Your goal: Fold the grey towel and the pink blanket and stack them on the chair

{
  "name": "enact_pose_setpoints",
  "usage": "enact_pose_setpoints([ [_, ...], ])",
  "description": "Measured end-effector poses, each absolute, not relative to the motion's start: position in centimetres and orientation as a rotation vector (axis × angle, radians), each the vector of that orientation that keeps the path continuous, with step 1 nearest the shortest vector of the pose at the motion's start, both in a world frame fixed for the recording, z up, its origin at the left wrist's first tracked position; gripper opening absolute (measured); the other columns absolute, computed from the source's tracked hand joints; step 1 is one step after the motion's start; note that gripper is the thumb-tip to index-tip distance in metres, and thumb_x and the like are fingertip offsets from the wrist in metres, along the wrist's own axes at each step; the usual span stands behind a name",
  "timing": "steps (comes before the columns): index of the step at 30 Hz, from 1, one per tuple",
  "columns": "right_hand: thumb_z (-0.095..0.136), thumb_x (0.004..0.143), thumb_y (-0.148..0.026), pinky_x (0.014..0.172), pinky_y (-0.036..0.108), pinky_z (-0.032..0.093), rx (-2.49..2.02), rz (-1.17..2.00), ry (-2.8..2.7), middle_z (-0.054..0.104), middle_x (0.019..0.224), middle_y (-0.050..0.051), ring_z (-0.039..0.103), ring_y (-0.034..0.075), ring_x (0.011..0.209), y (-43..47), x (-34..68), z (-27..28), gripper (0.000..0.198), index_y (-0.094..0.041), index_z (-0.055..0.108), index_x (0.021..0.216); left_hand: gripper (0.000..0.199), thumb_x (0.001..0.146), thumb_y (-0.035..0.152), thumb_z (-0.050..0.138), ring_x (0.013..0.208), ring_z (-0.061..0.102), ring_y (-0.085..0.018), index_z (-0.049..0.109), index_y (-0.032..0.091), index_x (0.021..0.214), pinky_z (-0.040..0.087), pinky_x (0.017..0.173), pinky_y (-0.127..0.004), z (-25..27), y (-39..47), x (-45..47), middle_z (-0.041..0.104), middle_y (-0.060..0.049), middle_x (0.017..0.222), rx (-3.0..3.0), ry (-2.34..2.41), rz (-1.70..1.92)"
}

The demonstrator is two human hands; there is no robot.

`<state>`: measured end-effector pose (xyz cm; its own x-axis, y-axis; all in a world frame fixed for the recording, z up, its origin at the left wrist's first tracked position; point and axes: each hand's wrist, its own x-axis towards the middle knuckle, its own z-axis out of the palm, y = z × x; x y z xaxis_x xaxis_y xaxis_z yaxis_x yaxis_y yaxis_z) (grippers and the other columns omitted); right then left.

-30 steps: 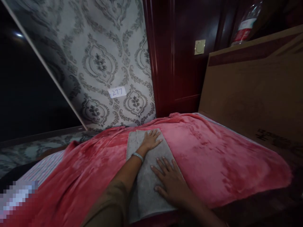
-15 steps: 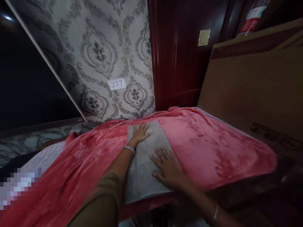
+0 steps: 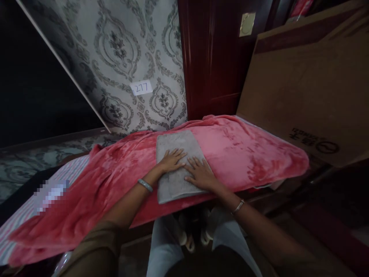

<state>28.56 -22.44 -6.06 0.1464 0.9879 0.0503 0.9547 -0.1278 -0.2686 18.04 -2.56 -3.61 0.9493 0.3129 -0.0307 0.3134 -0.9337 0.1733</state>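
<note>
A folded grey cloth [image 3: 173, 192], soft and plush-looking, lies flat on a pink-red fleece blanket [image 3: 239, 150]. My left hand [image 3: 172, 160] rests on the middle of the cloth, palm down, fingers spread toward the right. Close beside it, my right hand [image 3: 200, 174] lies flat on the cloth's right part with its fingers apart. Neither hand grips anything. The fingertips of the two hands are nearly together.
A large cardboard box [image 3: 300, 84] stands at the right, against a dark red wooden panel [image 3: 213, 57]. Patterned wallpaper bears a paper marked 277 [image 3: 142, 87]. A dark screen [image 3: 43, 84] stands at the left. Striped fabric [image 3: 73, 169] shows under the blanket.
My left hand has slid from the cloth's far edge back toward me. My right hand has shifted slightly, bringing both hands close together. The view has tilted down, showing my legs.
</note>
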Motion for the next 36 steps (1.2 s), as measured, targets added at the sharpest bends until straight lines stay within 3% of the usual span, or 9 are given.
enact_pose_setpoints([
  [5,0.044,0.103,-0.054,0.126,0.058,0.009,-2.192,0.193,-1.9,0.019,0.17,0.013,0.012,0.031,0.158,-25.1,26.6,-6.9,0.07,-0.021,0.032,0.163,0.06,0.097,0.044,0.056,0.157,0.023,-0.031,0.042,0.04,0.156,0.012,0.127,-0.058,-5.2,-3.9,16.3,0.031,-0.003,0.169,2.923,0.533,0.133],
  [10,0.048,0.101,-0.053,0.127,0.055,0.012,-2.056,0.14,-1.922,0.02,0.17,0.011,0.013,0.027,0.158,-30.3,25.8,-9.2,0.07,-0.023,0.034,0.162,0.052,0.099,0.039,0.053,0.156,0.025,-0.033,0.05,0.036,0.151,0.019,0.125,-0.061,-4.4,-5.2,14.7,0.035,-0.004,0.167,2.897,0.539,0.147],
  [16,0.042,0.101,-0.049,0.124,0.054,0.026,-1.861,0.165,-1.694,0.041,0.162,0.009,0.033,0.026,0.152,-34.5,29.1,-10.5,0.058,-0.025,0.05,0.154,0.048,0.102,0.031,0.042,0.157,0.025,-0.023,0.054,0.034,0.149,0.017,0.129,-0.051,-3.3,-9.1,6.7,0.045,0.0,0.162,2.821,0.405,0.048],
  [21,0.04,0.098,-0.048,0.115,0.051,0.043,-1.831,0.119,-1.302,0.06,0.146,0.013,0.055,0.027,0.135,-33.6,32.0,-11.4,0.06,-0.02,0.055,0.149,0.069,0.091,0.047,0.064,0.158,0.019,-0.03,0.045,0.034,0.156,0.019,0.129,-0.05,-3.1,-11.0,1.9,0.033,-0.003,0.168,2.827,0.465,0.018],
  [26,0.042,0.095,-0.045,0.11,0.048,0.046,-1.88,0.129,-1.248,0.066,0.135,0.015,0.06,0.028,0.126,-32.2,32.0,-12.6,0.058,-0.017,0.062,0.141,0.074,0.092,0.033,0.063,0.158,0.02,-0.03,0.036,0.03,0.161,0.02,0.129,-0.049,-4.9,-10.6,1.0,0.025,-0.006,0.171,2.969,0.332,0.073],
  [29,0.048,0.092,-0.046,0.101,0.047,0.052,-1.834,0.183,-1.131,0.07,0.129,0.014,0.065,0.028,0.115,-31.9,31.7,-12.7,0.058,-0.017,0.063,0.139,0.071,0.094,0.025,0.059,0.157,0.024,-0.029,0.035,0.029,0.161,0.027,0.127,-0.049,-6.2,-10.4,1.5,0.027,-0.008,0.171,3.033,0.233,0.164],
  [33,0.057,0.088,-0.051,0.076,0.04,0.057,-1.846,0.344,-0.992,0.074,0.094,0.008,0.067,0.024,0.079,-31.6,32.1,-11.9,0.063,-0.016,0.062,0.141,0.067,0.097,0.02,0.055,0.156,0.027,-0.029,0.035,0.026,0.16,0.032,0.124,-0.051,-7.2,-10.9,2.6,0.031,-0.011,0.169,3.139,0.09,0.324],
  [36,0.06,0.088,-0.054,0.066,0.035,0.056,-1.839,0.474,-0.885,0.071,0.082,0.006,0.064,0.022,0.07,-31.0,32.6,-10.9,0.067,-0.015,0.061,0.141,0.059,0.1,0.015,0.047,0.154,0.032,-0.027,0.039,0.026,0.158,0.033,0.123,-0.051,-8.0,-11.5,3.0,0.041,-0.012,0.164,3.214,0.057,0.428],
])
